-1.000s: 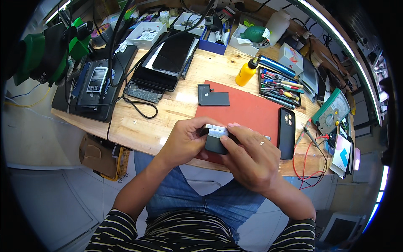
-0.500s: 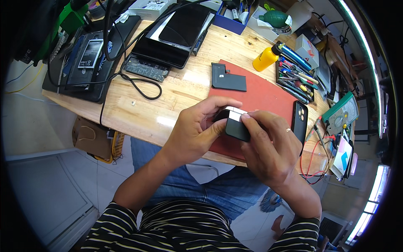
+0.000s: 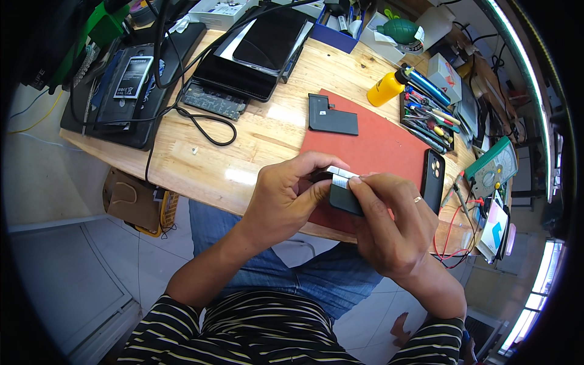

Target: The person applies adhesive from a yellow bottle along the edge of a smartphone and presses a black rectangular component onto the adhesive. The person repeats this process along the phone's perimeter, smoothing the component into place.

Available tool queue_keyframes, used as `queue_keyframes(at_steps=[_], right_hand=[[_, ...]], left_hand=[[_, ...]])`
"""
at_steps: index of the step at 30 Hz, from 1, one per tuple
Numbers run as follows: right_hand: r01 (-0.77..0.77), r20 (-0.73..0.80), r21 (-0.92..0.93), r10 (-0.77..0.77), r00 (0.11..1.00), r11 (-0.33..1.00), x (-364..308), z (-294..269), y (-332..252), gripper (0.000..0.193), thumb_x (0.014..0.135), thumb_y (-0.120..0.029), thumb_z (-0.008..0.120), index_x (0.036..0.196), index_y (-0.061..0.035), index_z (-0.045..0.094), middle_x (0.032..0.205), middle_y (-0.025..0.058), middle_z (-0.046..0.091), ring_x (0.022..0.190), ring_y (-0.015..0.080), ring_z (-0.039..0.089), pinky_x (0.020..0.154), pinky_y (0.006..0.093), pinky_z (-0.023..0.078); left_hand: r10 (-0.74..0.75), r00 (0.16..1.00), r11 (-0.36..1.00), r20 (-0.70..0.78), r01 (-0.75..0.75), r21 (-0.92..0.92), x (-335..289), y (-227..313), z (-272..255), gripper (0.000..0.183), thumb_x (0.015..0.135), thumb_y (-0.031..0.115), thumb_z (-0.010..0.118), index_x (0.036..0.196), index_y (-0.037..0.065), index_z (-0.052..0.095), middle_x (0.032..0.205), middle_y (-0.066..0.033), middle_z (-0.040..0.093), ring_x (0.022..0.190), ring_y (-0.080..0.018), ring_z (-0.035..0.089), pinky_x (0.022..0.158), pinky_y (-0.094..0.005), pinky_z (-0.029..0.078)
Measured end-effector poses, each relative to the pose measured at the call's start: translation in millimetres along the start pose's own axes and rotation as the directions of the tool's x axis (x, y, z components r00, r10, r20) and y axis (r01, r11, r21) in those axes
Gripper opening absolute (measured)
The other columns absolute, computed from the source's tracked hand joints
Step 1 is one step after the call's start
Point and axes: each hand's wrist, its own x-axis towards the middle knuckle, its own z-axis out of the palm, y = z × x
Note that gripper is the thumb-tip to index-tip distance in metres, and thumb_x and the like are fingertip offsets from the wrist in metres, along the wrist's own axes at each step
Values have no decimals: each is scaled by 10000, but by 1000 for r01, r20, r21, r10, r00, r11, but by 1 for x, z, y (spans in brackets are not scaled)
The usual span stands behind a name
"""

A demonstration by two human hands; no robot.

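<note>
Over the near edge of the red mat (image 3: 377,146), both my hands hold a dark slab with rounded corners and a silver-white edge, which looks like a phone (image 3: 345,201). My left hand (image 3: 281,193) is closed round its left side, with the thumb against the dark face and the index finger along the far edge. From the right, my right hand (image 3: 392,219) grips it, a fingertip pressed on the pale edge. The fingers hide much of the slab. On the mat beyond lies a black L-shaped battery (image 3: 333,120).
A black phone case (image 3: 433,179) lies at the mat's right edge. Behind it are a tray of pens and tools (image 3: 432,118) and a yellow bottle (image 3: 387,88). A green multimeter (image 3: 491,167) with red leads stands right. Stacked phones (image 3: 267,45) and a looped cable (image 3: 234,131) lie left.
Both hands and the phone have shifted slightly toward me, and the phone has tilted a little. The grip of each hand looks the same.
</note>
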Motion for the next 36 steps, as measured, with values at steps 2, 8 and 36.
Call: queue_keyframes(at_steps=[2, 8, 36], right_hand=[[-4, 2, -14, 4, 1000, 1000, 1, -1, -1, 398, 639, -56, 749, 1015, 72, 744, 919, 152, 681, 774, 282, 712, 619, 355, 576], [19, -29, -12, -19, 999, 1000, 4, 0, 0, 322, 664, 1, 736, 978, 74, 724, 899, 148, 672, 751, 275, 702, 614, 348, 568], [33, -68, -43, -36, 997, 999, 1, 6, 0, 325, 636, -16, 751, 951, 58, 722, 900, 122, 662, 743, 244, 695, 612, 330, 562]], left_hand=[[5, 1000, 1000, -5, -5, 4, 0, 0, 0, 260, 1036, 30, 639, 1274, -75, 635, 1188, -156, 718, 1126, -181, 699, 1027, -337, 570], [24, 1000, 1000, -9, -24, -13, 1, -2, 0, 291, 1044, 103, 662, 1268, -81, 631, 1187, -145, 718, 1120, -173, 693, 1022, -326, 563], [65, 998, 998, -11, -64, 16, 2, -3, -1, 272, 1034, 70, 671, 1256, -82, 633, 1181, -165, 724, 1108, -192, 708, 1011, -333, 580]])
